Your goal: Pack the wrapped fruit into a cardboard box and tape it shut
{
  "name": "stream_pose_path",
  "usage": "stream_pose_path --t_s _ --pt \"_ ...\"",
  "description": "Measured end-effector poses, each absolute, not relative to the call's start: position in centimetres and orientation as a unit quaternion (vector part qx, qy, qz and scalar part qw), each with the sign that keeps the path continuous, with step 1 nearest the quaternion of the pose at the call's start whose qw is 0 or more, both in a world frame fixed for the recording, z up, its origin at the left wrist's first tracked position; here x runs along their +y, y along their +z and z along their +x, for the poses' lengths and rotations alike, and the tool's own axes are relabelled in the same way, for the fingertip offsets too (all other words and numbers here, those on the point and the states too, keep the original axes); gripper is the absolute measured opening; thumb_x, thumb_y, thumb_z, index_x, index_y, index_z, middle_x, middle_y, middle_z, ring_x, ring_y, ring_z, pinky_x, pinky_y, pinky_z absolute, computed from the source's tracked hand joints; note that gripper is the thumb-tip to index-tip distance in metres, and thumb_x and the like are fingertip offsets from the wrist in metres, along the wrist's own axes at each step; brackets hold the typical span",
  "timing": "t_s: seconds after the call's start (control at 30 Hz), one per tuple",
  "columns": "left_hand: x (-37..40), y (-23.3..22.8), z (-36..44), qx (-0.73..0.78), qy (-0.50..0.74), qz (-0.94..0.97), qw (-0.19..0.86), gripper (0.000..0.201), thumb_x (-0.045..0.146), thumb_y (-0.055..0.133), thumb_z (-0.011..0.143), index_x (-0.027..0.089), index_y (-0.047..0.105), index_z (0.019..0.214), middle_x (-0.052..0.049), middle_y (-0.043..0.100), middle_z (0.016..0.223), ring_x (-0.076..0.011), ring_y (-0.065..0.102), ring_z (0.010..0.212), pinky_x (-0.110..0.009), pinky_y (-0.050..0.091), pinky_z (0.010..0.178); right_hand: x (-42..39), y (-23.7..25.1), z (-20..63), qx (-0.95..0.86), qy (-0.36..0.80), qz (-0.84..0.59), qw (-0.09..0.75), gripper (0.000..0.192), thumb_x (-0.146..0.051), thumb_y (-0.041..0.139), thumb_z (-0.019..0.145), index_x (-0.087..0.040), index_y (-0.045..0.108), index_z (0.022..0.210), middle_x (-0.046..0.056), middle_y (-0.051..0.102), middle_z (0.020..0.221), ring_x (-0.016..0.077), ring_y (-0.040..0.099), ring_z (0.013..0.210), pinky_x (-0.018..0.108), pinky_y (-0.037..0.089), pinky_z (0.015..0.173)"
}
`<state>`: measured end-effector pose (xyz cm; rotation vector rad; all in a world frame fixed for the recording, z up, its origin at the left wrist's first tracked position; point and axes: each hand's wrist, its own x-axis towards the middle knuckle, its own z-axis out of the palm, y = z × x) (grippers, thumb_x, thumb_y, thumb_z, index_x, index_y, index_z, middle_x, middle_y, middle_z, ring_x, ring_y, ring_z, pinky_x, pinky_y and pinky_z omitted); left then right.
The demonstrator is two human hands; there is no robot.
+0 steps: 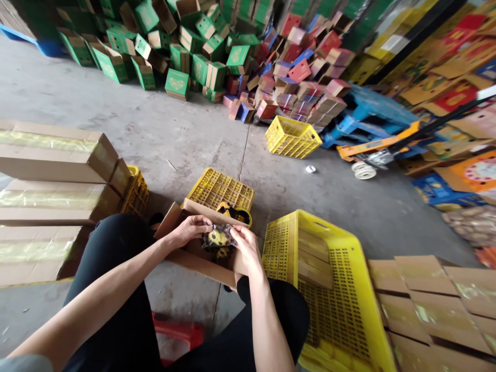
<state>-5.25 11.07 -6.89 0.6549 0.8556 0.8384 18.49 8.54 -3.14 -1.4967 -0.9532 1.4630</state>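
Centrally, left hand (192, 227) and right hand (244, 247) pinch a crinkly plastic packet (217, 237) over cardboard box (201, 258); likely light, slippery; grip edges.

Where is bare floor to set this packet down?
Bare floor lies between the green boxes and the open carton. It is crowded around both hands: a yellow crate on the right, taped cartons on the left.

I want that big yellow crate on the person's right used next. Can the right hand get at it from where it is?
Probably yes. The right hand is gripping the wrapped yellow-and-black item over the open carton, and the yellow crate stands right beside that forearm with nothing between them. The hand would have to let go first.
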Motion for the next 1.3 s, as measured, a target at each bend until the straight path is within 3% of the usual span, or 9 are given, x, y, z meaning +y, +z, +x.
stream_pose_path --t_s 0.33,0.53,1.1,1.3 --pt "11.3 -6.8 -5.1 0.392 0.425 0.283 0.766 0.041 0.037 0.103 0.065 0.017 0.075 0.087 0.0 0.073 0.085 -0.016 0.071 0.08 -0.031 0.057 0.083 8.3 -3.3 18.0 -0.323 0.657 -0.559 0.39 0.048 -0.058 0.094 0.073 -0.025 0.08 0.105 0.005 0.082 0.093 0.0228 0.08 0.077 0.04 0.069 0.079" --pt "11.0 -7.2 -5.4 0.388 0.383 0.285 0.788 0.05 0.035 0.102 0.068 0.018 0.079 0.11 -0.008 0.079 0.115 -0.0215 0.075 0.102 -0.034 0.056 0.097 8.4 -3.4 18.2 -0.335 0.639 -0.558 0.411 0.05 -0.057 0.097 0.067 -0.019 0.082 0.095 0.006 0.081 0.096 0.0211 0.079 0.083 0.041 0.067 0.088" --pt "10.8 -7.2 -5.2 0.364 0.34 0.282 0.82 0.054 0.034 0.101 0.07 0.02 0.082 0.118 -0.011 0.082 0.118 -0.0264 0.076 0.11 -0.035 0.055 0.099 8.8 -4.3 18.3 -0.267 0.641 -0.544 0.471 0.041 -0.042 0.101 0.059 -0.021 0.081 0.087 0.006 0.082 0.097 0.0217 0.077 0.092 0.038 0.063 0.091" --pt "10.6 -6.9 -5.1 0.376 0.342 0.297 0.808 0.055 0.038 0.1 0.07 0.019 0.081 0.119 -0.011 0.082 0.116 -0.0262 0.077 0.103 -0.035 0.056 0.092 8.6 -4.0 18.0 -0.287 0.631 -0.554 0.461 0.043 -0.047 0.098 0.063 -0.023 0.081 0.094 0.005 0.082 0.104 0.0196 0.076 0.089 0.033 0.064 0.082"
